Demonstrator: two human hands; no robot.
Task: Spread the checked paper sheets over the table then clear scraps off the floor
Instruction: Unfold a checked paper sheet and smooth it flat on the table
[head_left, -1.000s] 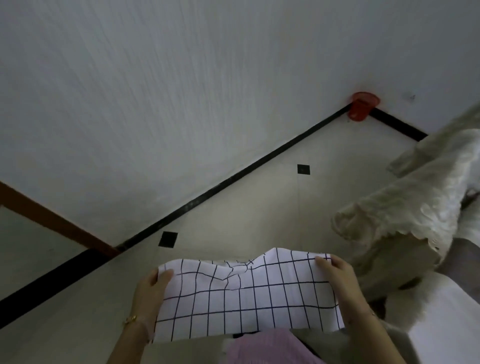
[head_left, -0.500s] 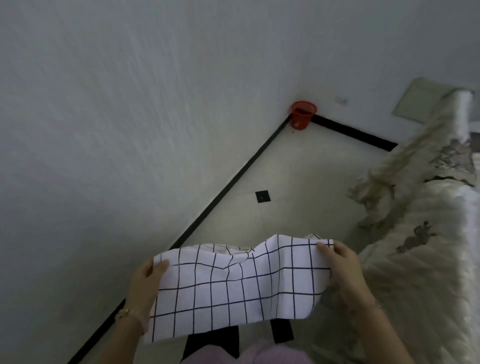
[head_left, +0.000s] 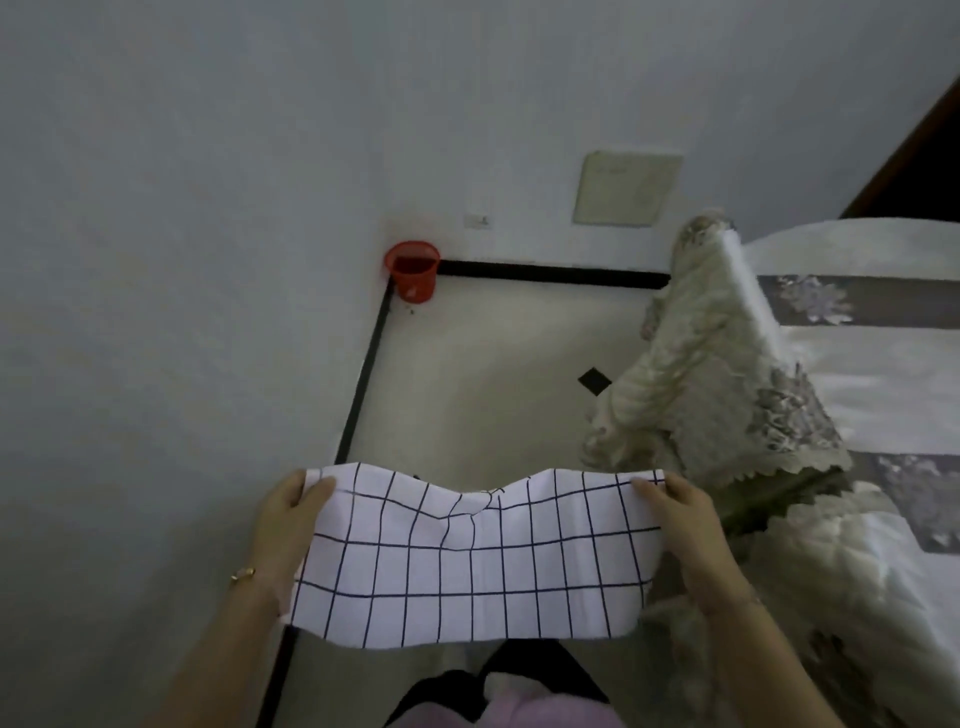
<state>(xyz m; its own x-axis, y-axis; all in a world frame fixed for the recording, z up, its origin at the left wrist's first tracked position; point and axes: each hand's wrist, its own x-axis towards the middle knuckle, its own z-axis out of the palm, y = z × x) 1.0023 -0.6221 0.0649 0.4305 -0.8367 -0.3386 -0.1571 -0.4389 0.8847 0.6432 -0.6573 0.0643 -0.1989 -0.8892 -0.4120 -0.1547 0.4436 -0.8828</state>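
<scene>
Pale tiled floor (head_left: 493, 364) meets a grey-white wall (head_left: 182, 260) along a black skirting line (head_left: 545, 273). Both hands hold a checked paper sheet (head_left: 472, 561) stretched between them in the air, above the floor. The left hand (head_left: 283, 525) pinches the sheet's far left corner, thumb on top and fingers curled beneath (a thin bracelet (head_left: 242, 574) sits on that wrist). The right hand (head_left: 685, 525) pinches the far right corner the same way, forearm angled in from the lower right. The sheet sags and creases midway between the two grips. Just right of the right hand is cloth-draped furniture (head_left: 727, 364). Well beyond the grips, a red basket (head_left: 413, 273) stands in the corner. A small wall plate (head_left: 478, 222) is too small to read.
</scene>
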